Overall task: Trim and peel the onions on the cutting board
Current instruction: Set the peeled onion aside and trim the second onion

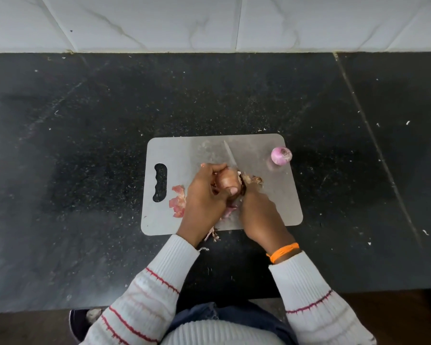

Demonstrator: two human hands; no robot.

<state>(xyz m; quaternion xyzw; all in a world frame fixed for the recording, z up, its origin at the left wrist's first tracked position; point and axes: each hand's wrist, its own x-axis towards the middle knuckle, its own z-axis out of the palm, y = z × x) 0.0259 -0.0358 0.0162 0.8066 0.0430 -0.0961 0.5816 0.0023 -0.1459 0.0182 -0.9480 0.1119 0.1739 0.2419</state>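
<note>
A grey cutting board [271, 200] lies on the black counter. My left hand [204, 202] grips a brown-skinned onion [227, 181] over the board's middle, thumb across its front. My right hand [259, 215] holds a knife [230, 155] whose blade points away from me and sits against the onion's right end; the handle is hidden in my fist. A peeled purple onion [281, 155] rests near the board's far right corner. Dry root and skin scraps [253, 180] lie right of the held onion.
Pink peel pieces [178, 201] lie by the board's handle slot [160, 183]. More scraps [213, 235] hang over the board's near edge. The black counter [85, 145] runs back to a white tiled wall [209, 21]; its near edge is by my body.
</note>
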